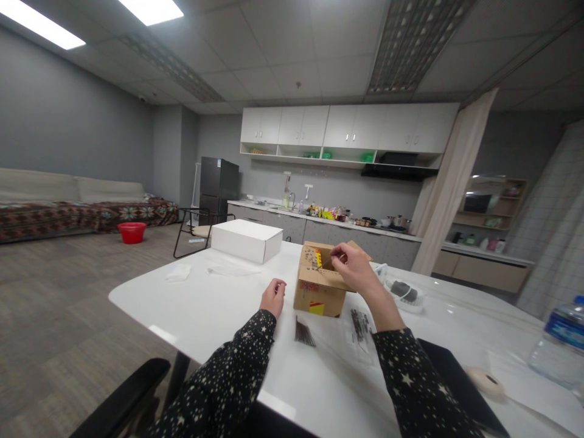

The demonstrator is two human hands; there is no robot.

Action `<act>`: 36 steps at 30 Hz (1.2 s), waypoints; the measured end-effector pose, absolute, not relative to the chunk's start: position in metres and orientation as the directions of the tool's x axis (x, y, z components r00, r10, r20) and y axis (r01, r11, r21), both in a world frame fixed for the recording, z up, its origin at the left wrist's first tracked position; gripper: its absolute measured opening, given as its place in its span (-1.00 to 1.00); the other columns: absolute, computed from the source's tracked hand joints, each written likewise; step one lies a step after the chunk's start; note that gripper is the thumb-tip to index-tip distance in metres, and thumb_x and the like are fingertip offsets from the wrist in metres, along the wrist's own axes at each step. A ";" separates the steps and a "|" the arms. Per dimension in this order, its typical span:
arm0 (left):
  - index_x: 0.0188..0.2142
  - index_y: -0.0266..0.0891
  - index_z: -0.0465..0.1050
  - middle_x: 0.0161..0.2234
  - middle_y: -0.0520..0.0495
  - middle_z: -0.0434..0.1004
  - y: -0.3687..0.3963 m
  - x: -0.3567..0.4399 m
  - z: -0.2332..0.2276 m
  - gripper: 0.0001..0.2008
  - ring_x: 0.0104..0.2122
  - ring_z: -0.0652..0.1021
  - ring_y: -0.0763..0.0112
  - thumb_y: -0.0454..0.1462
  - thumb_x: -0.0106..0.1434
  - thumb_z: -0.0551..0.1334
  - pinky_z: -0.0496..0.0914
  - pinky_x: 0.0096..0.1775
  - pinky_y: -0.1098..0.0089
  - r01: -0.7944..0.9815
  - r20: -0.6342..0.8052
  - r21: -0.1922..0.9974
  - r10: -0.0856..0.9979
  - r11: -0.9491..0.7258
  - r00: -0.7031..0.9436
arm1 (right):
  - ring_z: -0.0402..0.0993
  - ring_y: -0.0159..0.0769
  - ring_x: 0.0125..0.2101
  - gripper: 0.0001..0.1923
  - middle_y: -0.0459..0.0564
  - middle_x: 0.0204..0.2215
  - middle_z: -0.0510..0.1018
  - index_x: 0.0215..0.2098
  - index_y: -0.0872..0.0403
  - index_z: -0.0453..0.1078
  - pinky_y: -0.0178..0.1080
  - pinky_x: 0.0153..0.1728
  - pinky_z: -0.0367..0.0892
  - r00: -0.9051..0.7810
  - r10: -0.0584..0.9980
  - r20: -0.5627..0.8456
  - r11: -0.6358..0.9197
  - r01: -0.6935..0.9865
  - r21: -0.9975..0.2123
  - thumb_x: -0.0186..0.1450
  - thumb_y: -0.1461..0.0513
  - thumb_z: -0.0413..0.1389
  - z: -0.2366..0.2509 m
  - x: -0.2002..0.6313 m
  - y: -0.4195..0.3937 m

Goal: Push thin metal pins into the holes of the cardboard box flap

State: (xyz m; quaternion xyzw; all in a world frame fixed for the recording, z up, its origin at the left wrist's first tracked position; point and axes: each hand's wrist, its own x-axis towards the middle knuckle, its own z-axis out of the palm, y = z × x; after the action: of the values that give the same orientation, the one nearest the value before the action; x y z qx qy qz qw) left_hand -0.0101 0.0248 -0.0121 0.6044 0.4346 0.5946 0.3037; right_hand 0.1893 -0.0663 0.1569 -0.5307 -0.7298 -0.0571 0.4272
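Observation:
An open cardboard box (319,297) with red print and yellow-red tape stands on the table before me. My right hand (352,266) is over its opening, fingertips pinched on what looks like a thin dark stick (325,266). Left of the box, my left hand (272,297) rests at the tabletop with its fingers curled in; whether it holds anything is hidden. A small bundle of thin dark sticks (304,334) lies in front of the box. Beside it, under my right forearm, is a clear plastic bag (362,331) with dark thin pieces in it.
A white box (246,239) sits behind on the white table (219,304). Crumpled clear plastic (232,269) and a white tissue (179,273) lie at left. On the right are a white tray (407,296), a black flat item (460,386), a beige mouse-like object (485,382) and a water bottle (560,344).

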 end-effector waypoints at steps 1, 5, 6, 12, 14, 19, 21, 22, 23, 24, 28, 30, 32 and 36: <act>-0.36 -0.21 0.40 -0.56 0.05 0.38 0.024 -0.010 -0.011 -0.79 -0.49 0.44 0.42 -0.15 0.18 0.07 0.35 -0.41 0.43 0.163 0.454 0.884 0.887 -0.437 -0.086 | 0.39 -0.34 -0.44 -0.83 -0.05 -0.45 0.51 -0.34 0.10 0.39 -0.30 -0.35 0.26 -0.079 0.726 0.683 0.436 0.821 -0.368 0.13 0.26 -0.01 0.157 0.189 -0.066; -0.36 -0.21 0.41 -0.56 0.05 0.38 0.023 -0.010 -0.011 -0.78 -0.51 0.43 0.43 -0.15 0.18 0.07 0.35 -0.41 0.42 0.162 0.450 0.887 0.889 -0.432 -0.090 | 0.39 -0.34 -0.45 -0.81 -0.04 -0.43 0.51 -0.29 0.11 0.37 -0.29 -0.35 0.26 -0.073 0.710 0.701 0.452 0.810 -0.373 0.16 0.24 0.00 0.155 0.186 -0.065; -0.36 -0.21 0.41 -0.56 0.05 0.38 0.023 -0.010 -0.011 -0.78 -0.51 0.43 0.43 -0.14 0.18 0.07 0.34 -0.41 0.42 0.164 0.449 0.887 0.889 -0.432 -0.088 | 0.39 -0.34 -0.46 -0.81 -0.04 -0.43 0.50 -0.27 0.11 0.36 -0.29 -0.36 0.26 -0.068 0.704 0.707 0.458 0.804 -0.379 0.17 0.23 0.00 0.154 0.185 -0.065; -0.36 -0.21 0.39 -0.55 0.05 0.38 0.023 -0.009 -0.011 -0.78 -0.51 0.43 0.44 -0.15 0.18 0.07 0.34 -0.41 0.43 0.172 0.455 0.883 0.886 -0.437 -0.089 | 0.39 -0.32 -0.49 -0.83 -0.04 -0.46 0.50 -0.27 0.10 0.34 -0.27 -0.38 0.27 -0.063 0.640 0.765 0.502 0.788 -0.356 0.20 0.22 0.01 0.146 0.182 -0.057; -0.37 -0.21 0.39 -0.55 0.06 0.38 0.022 -0.009 -0.010 -0.79 -0.51 0.43 0.45 -0.15 0.17 0.06 0.33 -0.41 0.43 0.172 0.453 0.884 0.887 -0.435 -0.088 | 0.40 -0.30 -0.47 -0.85 -0.02 -0.45 0.51 -0.29 0.09 0.35 -0.25 -0.36 0.28 -0.069 0.616 0.785 0.519 0.785 -0.339 0.21 0.22 0.01 0.144 0.181 -0.054; -0.36 -0.21 0.38 -0.54 0.06 0.37 0.021 -0.009 -0.008 -0.77 -0.53 0.41 0.44 -0.13 0.17 0.05 0.31 -0.42 0.42 0.169 0.433 0.893 0.898 -0.416 -0.079 | 0.42 -0.29 -0.41 -0.82 0.02 -0.37 0.53 -0.24 0.09 0.39 -0.24 -0.33 0.31 -0.085 0.608 0.790 0.548 0.764 -0.340 0.25 0.23 0.00 0.140 0.181 -0.049; -0.36 -0.20 0.37 -0.54 0.05 0.37 0.021 -0.010 -0.008 -0.77 -0.52 0.41 0.44 -0.13 0.16 0.06 0.31 -0.42 0.42 0.165 0.431 0.895 0.899 -0.415 -0.079 | 0.43 -0.29 -0.39 -0.80 0.04 -0.34 0.54 -0.21 0.10 0.40 -0.23 -0.31 0.32 -0.103 0.622 0.776 0.554 0.759 -0.343 0.26 0.23 0.00 0.139 0.180 -0.048; -0.36 -0.20 0.37 -0.54 0.05 0.36 0.021 -0.010 -0.008 -0.78 -0.52 0.41 0.44 -0.13 0.16 0.06 0.31 -0.42 0.42 0.163 0.431 0.895 0.899 -0.415 -0.079 | 0.43 -0.29 -0.37 -0.80 0.04 -0.32 0.54 -0.20 0.10 0.41 -0.23 -0.30 0.32 -0.113 0.629 0.769 0.556 0.757 -0.344 0.26 0.24 0.00 0.139 0.180 -0.048; -0.36 -0.20 0.37 -0.54 0.05 0.36 0.021 -0.009 -0.008 -0.78 -0.51 0.41 0.43 -0.13 0.16 0.06 0.31 -0.42 0.43 0.161 0.432 0.895 0.898 -0.416 -0.080 | 0.43 -0.29 -0.36 -0.79 0.05 -0.30 0.54 -0.20 0.10 0.42 -0.23 -0.29 0.33 -0.123 0.635 0.762 0.559 0.755 -0.344 0.26 0.25 0.00 0.139 0.180 -0.048; -0.36 -0.21 0.37 -0.55 0.05 0.36 0.021 -0.009 -0.009 -0.78 -0.51 0.41 0.43 -0.13 0.16 0.06 0.31 -0.42 0.43 0.159 0.433 0.895 0.898 -0.417 -0.079 | 0.43 -0.29 -0.35 -0.80 0.05 -0.29 0.54 -0.21 0.10 0.43 -0.23 -0.28 0.33 -0.132 0.640 0.757 0.562 0.753 -0.344 0.26 0.26 0.00 0.138 0.180 -0.048; -0.36 -0.21 0.38 -0.55 0.05 0.37 0.022 -0.009 -0.010 -0.79 -0.48 0.43 0.42 -0.15 0.17 0.06 0.32 -0.41 0.44 0.158 0.437 0.893 0.896 -0.422 -0.080 | 0.44 -0.29 -0.33 -0.79 0.05 -0.27 0.53 -0.23 0.11 0.45 -0.21 -0.24 0.33 -0.146 0.648 0.748 0.562 0.754 -0.339 0.24 0.31 0.00 0.138 0.178 -0.049; -0.36 -0.21 0.39 -0.55 0.05 0.37 0.022 -0.008 -0.010 -0.79 -0.47 0.43 0.42 -0.15 0.17 0.07 0.33 -0.41 0.44 0.160 0.442 0.891 0.893 -0.426 -0.083 | 0.44 -0.28 -0.32 -0.77 0.06 -0.27 0.54 -0.24 0.11 0.45 -0.20 -0.22 0.33 -0.151 0.647 0.748 0.560 0.760 -0.331 0.22 0.34 -0.02 0.139 0.178 -0.050; -0.36 -0.21 0.39 -0.55 0.05 0.38 0.022 -0.008 -0.010 -0.80 -0.46 0.44 0.42 -0.16 0.17 0.07 0.34 -0.40 0.44 0.161 0.447 0.888 0.890 -0.430 -0.088 | 0.44 -0.28 -0.32 -0.75 0.07 -0.27 0.54 -0.23 0.11 0.46 -0.19 -0.21 0.33 -0.158 0.649 0.745 0.554 0.768 -0.320 0.21 0.36 -0.02 0.140 0.178 -0.050; -0.36 -0.21 0.39 -0.55 0.05 0.38 0.023 -0.009 -0.010 -0.79 -0.47 0.44 0.42 -0.16 0.17 0.07 0.34 -0.41 0.44 0.161 0.444 0.890 0.892 -0.427 -0.089 | 0.44 -0.27 -0.30 -0.74 0.07 -0.26 0.54 -0.24 0.12 0.46 -0.19 -0.19 0.32 -0.167 0.675 0.719 0.524 0.794 -0.308 0.18 0.37 -0.02 0.138 0.179 -0.049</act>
State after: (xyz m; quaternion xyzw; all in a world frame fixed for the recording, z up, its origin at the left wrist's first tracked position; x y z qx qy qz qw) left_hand -0.0087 0.0228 -0.0101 0.6008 0.4380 0.5938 0.3076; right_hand 0.1790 -0.0490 0.1385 -0.4827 -0.7607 -0.0693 0.4284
